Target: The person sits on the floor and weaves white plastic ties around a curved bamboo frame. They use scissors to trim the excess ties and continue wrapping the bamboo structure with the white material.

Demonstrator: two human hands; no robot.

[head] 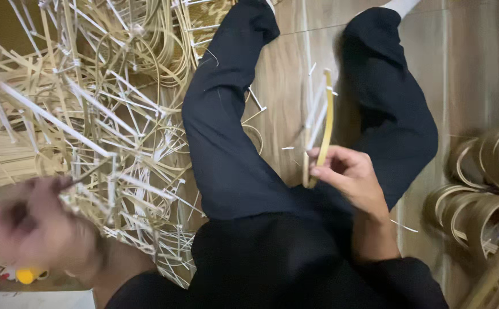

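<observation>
Bamboo hoop point(325, 123) sits edge-on in the right hand point(345, 174), fingers pinched around its lower rim, above the wooden floor point(283, 74) between the dark-trousered legs point(221, 131). Left hand point(29, 229) is pretty blurred, looks closed on a thin bamboo stick point(54, 120) by the big pile of woven frames point(123, 86). Finished rings point(478, 194) stacked off to the right.

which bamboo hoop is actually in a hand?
The hoop upright between the legs, gripped by the right hand. The rings stacked at right lie untouched.

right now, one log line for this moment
right hand grips curved bamboo strip | left hand blurred at bamboo frame pile | bamboo rings right
</observation>
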